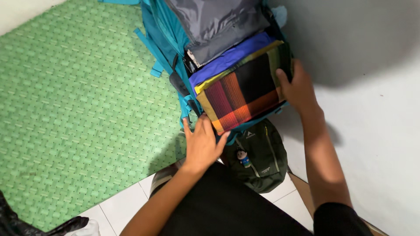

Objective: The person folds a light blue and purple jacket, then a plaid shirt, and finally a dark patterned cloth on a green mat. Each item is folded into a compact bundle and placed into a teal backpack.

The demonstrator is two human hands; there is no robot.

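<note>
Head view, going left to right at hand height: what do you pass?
Green mat → left hand → plaid cloth in the teal backpack → right hand → grey wall.
</note>
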